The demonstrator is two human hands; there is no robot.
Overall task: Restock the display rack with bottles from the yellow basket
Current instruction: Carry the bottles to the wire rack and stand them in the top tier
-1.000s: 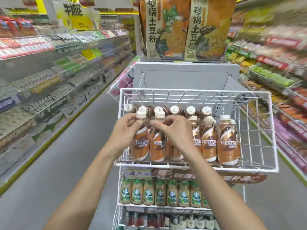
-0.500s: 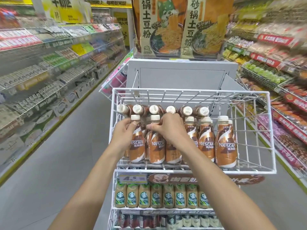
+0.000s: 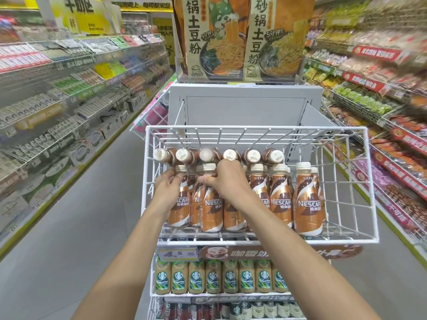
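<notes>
Bottles fill every tier of the white wire display rack (image 3: 372, 239). Nearest, at the bottom edge, a row of dark-labelled ones is only partly in view. Above it a row of green-labelled Starbucks bottles (image 3: 230, 279) stands shoulder to shoulder beneath a price tag (image 3: 176, 253) reading 4.5. In the top basket, brown Nescafé bottles (image 3: 280, 199) stand upright along the front wire. The left hand (image 3: 167, 188) is clenched round the neck of the leftmost bottle (image 3: 182, 209), its fingers just under the cream cap. The right hand (image 3: 227, 181) grasps the neck of the next bottle (image 3: 211, 211); the two bottles are upright and touching. Behind them six lying bottles (image 3: 251, 156) rest on their sides, caps towards the camera. Further back a grey panel (image 3: 245, 107) rises behind the basket, with two large noodle packs (image 3: 215, 38) on top. Stocked shelves (image 3: 69, 93), blurred, line the aisles on either side.
</notes>
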